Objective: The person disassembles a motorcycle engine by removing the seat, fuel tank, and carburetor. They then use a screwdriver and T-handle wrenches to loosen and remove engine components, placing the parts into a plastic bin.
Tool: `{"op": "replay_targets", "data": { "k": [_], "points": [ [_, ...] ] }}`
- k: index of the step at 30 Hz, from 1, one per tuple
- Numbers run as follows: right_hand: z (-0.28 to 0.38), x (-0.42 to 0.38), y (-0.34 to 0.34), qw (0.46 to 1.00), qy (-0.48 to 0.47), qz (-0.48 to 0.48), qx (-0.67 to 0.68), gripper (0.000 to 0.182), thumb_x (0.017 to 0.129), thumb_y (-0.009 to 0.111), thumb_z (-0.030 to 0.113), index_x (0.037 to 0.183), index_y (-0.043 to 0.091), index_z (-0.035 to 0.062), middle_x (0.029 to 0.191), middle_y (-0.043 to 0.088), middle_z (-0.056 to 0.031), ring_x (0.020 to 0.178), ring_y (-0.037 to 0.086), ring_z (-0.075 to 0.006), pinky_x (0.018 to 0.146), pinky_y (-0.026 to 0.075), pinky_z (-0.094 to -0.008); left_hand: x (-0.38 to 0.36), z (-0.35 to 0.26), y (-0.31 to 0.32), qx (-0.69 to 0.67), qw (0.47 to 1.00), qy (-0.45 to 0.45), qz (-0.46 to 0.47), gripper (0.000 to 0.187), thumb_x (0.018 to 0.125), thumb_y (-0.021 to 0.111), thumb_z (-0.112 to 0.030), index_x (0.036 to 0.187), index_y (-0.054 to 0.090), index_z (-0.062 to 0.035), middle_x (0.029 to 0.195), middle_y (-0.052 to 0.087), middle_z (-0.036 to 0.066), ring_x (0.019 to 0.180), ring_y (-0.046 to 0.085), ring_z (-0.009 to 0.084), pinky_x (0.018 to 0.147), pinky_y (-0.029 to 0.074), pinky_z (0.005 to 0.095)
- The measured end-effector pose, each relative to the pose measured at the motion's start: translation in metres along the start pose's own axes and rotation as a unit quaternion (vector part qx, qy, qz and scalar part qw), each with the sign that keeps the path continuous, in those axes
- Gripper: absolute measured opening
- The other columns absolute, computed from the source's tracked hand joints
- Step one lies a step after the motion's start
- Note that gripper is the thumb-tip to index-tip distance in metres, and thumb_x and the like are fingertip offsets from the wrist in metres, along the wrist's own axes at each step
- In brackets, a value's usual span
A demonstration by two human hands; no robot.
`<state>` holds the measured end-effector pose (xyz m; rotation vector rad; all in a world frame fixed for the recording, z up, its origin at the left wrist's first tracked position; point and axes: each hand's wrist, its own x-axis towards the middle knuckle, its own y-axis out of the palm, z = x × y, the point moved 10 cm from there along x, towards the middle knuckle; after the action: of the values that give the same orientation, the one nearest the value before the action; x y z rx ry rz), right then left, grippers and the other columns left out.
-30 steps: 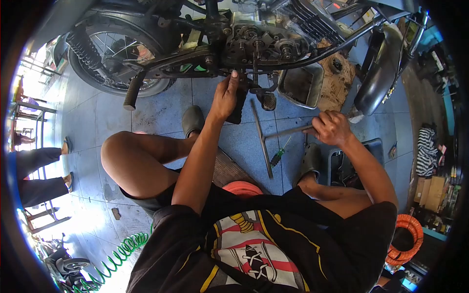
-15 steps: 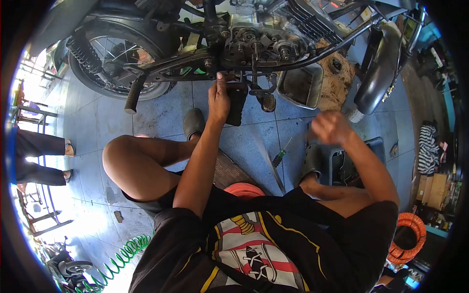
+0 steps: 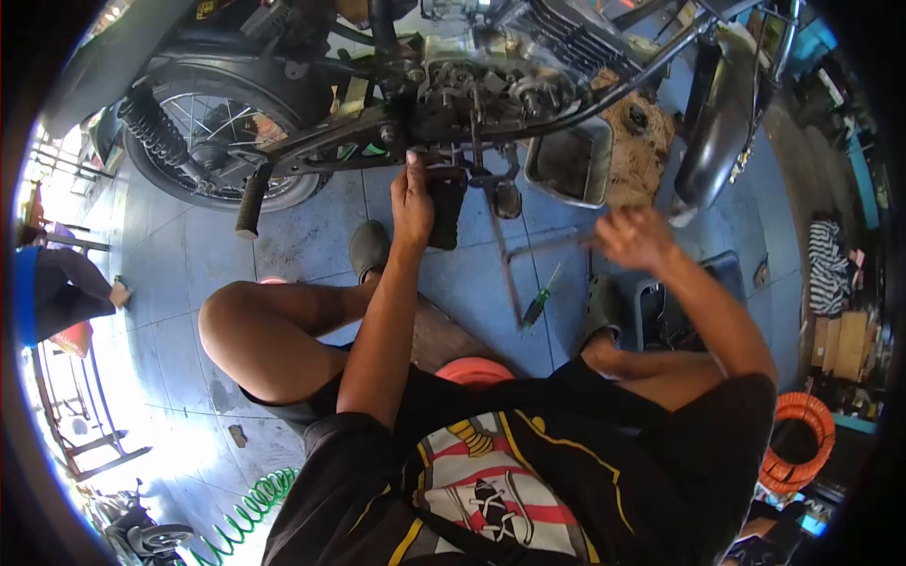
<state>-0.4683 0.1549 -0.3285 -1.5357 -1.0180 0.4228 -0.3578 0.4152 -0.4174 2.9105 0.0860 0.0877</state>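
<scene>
My left hand (image 3: 413,207) is at the underside of the motorcycle frame (image 3: 326,134), closed with the thumb up, beside a dark flat piece (image 3: 444,215); what its fingers hold is hidden. My right hand (image 3: 634,238) is wrapped round the end of a long metal T-shaped tool (image 3: 547,243), whose crossing bar slants over the floor. Above is the opened engine (image 3: 505,87). A footpeg (image 3: 508,200) hangs below it. On the floor near the tool lies a green-handled screwdriver (image 3: 537,307).
A metal pan (image 3: 601,168) and stained cardboard (image 3: 644,156) lie under the engine. The front wheel fender (image 3: 714,156) is at right. An open tool case (image 3: 651,307) stands by my right foot. Another person (image 3: 71,288) is at far left.
The view has shifted slightly. My right hand's tool has swung and now shows clearly, reaching left from the hand. The person at far left has bent down, with a hand now visible.
</scene>
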Motion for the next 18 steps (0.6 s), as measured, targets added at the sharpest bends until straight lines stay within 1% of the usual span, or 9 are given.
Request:
{"op": "replay_targets", "data": {
  "k": [5, 6, 7, 9, 10, 13, 14, 15, 18],
  "points": [
    [0.061, 0.021, -0.034, 0.98, -0.166, -0.026, 0.109, 0.031, 0.082, 0.064, 0.035, 0.067, 0.051, 0.0109, 0.058, 0.05, -0.0036, 0.053, 0.06, -0.0184, 0.047, 0.049, -0.0319, 0.0, 0.004, -0.001, 0.007, 1.0, -0.015, -0.012, 0.062, 0.104, 0.032, -0.049, 0.104, 0.062, 0.0058, 0.085, 0.071, 0.015, 0.079, 0.067, 0.0186, 0.073, 0.052, 0.0282],
    [0.04, 0.015, -0.025, 0.985, -0.166, -0.019, 0.042, 0.034, 0.083, 0.065, 0.036, 0.066, 0.05, 0.011, 0.058, 0.05, -0.004, 0.05, 0.059, -0.0194, 0.044, 0.049, -0.0332, 0.0, 0.005, -0.002, -0.012, 1.0, -0.02, -0.012, 0.061, 0.104, 0.033, -0.048, 0.102, 0.062, 0.0055, 0.084, 0.071, 0.014, 0.079, 0.066, 0.0182, 0.073, 0.051, 0.0281],
    [0.03, 0.004, -0.015, 0.986, -0.161, -0.02, 0.041, 0.034, 0.083, 0.065, 0.036, 0.066, 0.05, 0.011, 0.058, 0.05, -0.004, 0.05, 0.059, -0.0194, 0.044, 0.049, -0.0332, 0.001, 0.006, -0.003, -0.01, 1.0, -0.021, -0.008, 0.061, 0.104, 0.033, -0.048, 0.102, 0.062, 0.0055, 0.084, 0.071, 0.014, 0.079, 0.066, 0.0182, 0.073, 0.051, 0.0281],
    [-0.023, 0.0, 0.007, 0.997, 0.074, 0.007, -0.017, 0.038, 0.082, 0.069, 0.038, 0.066, 0.052, 0.0087, 0.061, 0.051, -0.0057, 0.051, 0.059, -0.0219, 0.048, 0.051, -0.035, 0.004, 0.005, 0.008, 0.021, 0.998, 0.006, 0.058, 0.048, 0.102, 0.043, -0.038, 0.102, 0.064, 0.0051, 0.085, 0.07, 0.012, 0.079, 0.064, 0.0172, 0.073, 0.05, 0.0281],
    [-0.021, 0.001, 0.002, 0.995, 0.091, 0.004, -0.045, 0.04, 0.082, 0.07, 0.038, 0.065, 0.051, 0.0068, 0.061, 0.052, -0.0071, 0.05, 0.058, -0.0234, 0.048, 0.051, -0.0355, 0.01, 0.008, 0.007, 0.018, 0.998, 0.013, 0.054, 0.048, 0.102, 0.043, -0.038, 0.102, 0.064, 0.0051, 0.085, 0.07, 0.012, 0.079, 0.064, 0.0172, 0.073, 0.05, 0.0281],
    [0.004, 0.015, -0.02, 0.997, -0.012, -0.019, 0.069, 0.043, 0.08, 0.071, 0.04, 0.064, 0.05, 0.0058, 0.059, 0.051, -0.0078, 0.051, 0.059, -0.024, 0.048, 0.051, -0.0359, 0.007, 0.004, 0.008, 0.145, 0.986, 0.048, 0.065, 0.035, 0.096, 0.053, -0.027, 0.105, 0.065, 0.0049, 0.088, 0.069, 0.011, 0.081, 0.063, 0.0164, 0.074, 0.05, 0.0289],
    [0.015, 0.022, -0.031, 0.992, -0.052, -0.032, 0.11, 0.045, 0.08, 0.071, 0.041, 0.064, 0.05, 0.0056, 0.058, 0.05, -0.0081, 0.051, 0.059, -0.0237, 0.048, 0.051, -0.0355, 0.003, 0.002, 0.022, 0.177, 0.975, 0.027, 0.132, 0.031, 0.093, 0.055, -0.02, 0.111, 0.065, 0.0039, 0.095, 0.069, 0.012, 0.087, 0.063, 0.0164, 0.08, 0.049, 0.0286],
    [0.014, 0.023, -0.029, 0.992, -0.058, -0.033, 0.111, 0.045, 0.08, 0.071, 0.041, 0.064, 0.05, 0.0056, 0.058, 0.05, -0.0081, 0.051, 0.059, -0.0237, 0.048, 0.051, -0.0355, -0.003, 0.003, 0.034, 0.209, 0.957, 0.005, 0.2, 0.03, 0.091, 0.058, -0.012, 0.116, 0.064, 0.0029, 0.103, 0.07, 0.013, 0.093, 0.063, 0.0165, 0.087, 0.048, 0.0283],
    [-0.007, 0.014, 0.0, 0.999, 0.018, 0.026, 0.012, 0.042, 0.083, 0.068, 0.044, 0.066, 0.051, 0.0094, 0.059, 0.053, -0.0066, 0.05, 0.061, -0.0218, 0.044, 0.049, -0.0345, 0.005, 0.019, 0.025, 0.142, 0.972, -0.026, 0.187, 0.033, 0.087, 0.059, -0.012, 0.114, 0.065, 0.0038, 0.099, 0.07, 0.012, 0.091, 0.062, 0.0164, 0.084, 0.048, 0.0288]
  ]
}}
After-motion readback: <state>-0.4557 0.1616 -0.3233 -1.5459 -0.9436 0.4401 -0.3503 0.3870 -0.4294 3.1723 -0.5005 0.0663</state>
